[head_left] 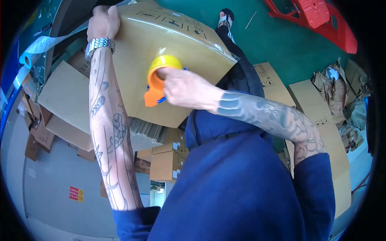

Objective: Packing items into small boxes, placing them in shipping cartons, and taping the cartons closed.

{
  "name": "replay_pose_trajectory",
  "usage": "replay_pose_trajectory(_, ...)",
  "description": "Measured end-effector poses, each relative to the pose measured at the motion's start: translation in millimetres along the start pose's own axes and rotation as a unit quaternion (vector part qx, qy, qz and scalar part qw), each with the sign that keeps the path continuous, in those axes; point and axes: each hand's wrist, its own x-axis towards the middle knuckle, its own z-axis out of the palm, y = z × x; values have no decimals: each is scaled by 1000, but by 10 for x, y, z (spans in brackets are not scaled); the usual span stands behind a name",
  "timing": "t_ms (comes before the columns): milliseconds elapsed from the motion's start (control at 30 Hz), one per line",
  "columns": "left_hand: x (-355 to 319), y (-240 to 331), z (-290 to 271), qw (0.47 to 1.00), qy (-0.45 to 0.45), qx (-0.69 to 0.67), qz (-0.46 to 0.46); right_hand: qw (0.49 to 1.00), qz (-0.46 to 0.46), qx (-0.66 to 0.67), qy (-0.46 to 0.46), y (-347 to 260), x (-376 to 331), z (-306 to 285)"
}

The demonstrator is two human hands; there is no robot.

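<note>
The cardboard box [161, 60] is brown and flat-sided, with a strip of clear shiny tape running along its top face and small black printed symbols near the far edge. It rests against the person's lap, above a stack of folded cartons [146, 134]. The left hand [103, 22] is closed on the far left corner of the box, a metal watch [99, 44] on the wrist. The right hand [183, 88] grips a tape dispenser [159, 78], yellow roll with orange body, pressed on the box face. A red plastic stool [317, 18] lies on the green floor [277, 44].
</note>
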Motion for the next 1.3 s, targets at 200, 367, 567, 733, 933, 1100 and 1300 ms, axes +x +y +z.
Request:
replay_pose_trajectory(200, 394, -737, 68, 983, -75, 130, 106, 948, 183, 164, 203, 396, 425, -308)
replay_pose_trajectory(367, 67, -241, 37, 981, -112, 124, 95, 893, 337, 280, 107, 1225, 92, 961)
replay_pose_trajectory(567, -72, 87, -220, 989, -80, 126, -8, 873, 424, 233, 54, 784, -860, 328)
replay_pose_trajectory(733, -170, 555, -236, 993, -81, 79, -37, 667, 552, 432, 252, 855, -931, 444)
replay_pose_trajectory(933, -1149, -92, -675, 934, 105, -335, -64, 212, 648, 706, 194, 846, -832, 286)
replay_pose_trajectory(1100, -2799, -506, -694, 760, 205, -562, -253, 433, 630, 625, 158, 1202, -619, -103)
replay_pose_trajectory(1300, -4397, -150, 72, 594, 240, -679, -358, 973, 15, 216, -80, 293, 332, -593)
